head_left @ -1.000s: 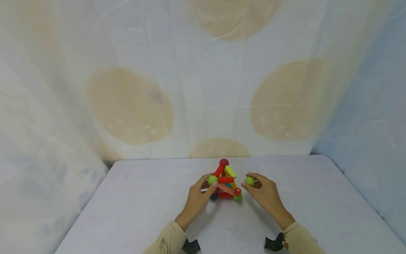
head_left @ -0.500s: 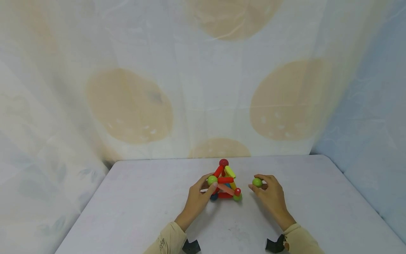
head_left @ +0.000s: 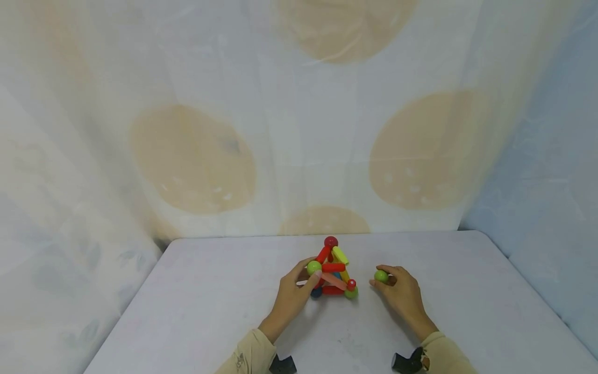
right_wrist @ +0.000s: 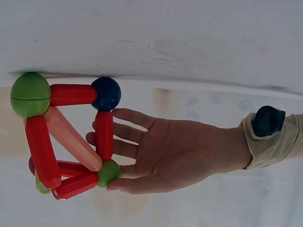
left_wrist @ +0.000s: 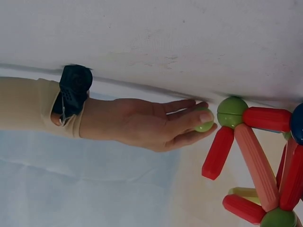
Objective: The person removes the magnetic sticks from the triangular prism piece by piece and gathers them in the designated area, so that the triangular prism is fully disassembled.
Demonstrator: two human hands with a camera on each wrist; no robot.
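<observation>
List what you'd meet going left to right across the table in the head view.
Left hand → rod-and-ball pyramid → loose green ball pinched in the fingers of the right hand.

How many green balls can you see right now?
3. One green ball is pinched in the right hand, apart from the structure. One sits at the structure's left corner by the left hand; one at its front-right base. Others may be hidden.

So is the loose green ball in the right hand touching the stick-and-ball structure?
Apart. The head view shows bare table between the loose green ball, pinched in the right hand, and the structure.
</observation>
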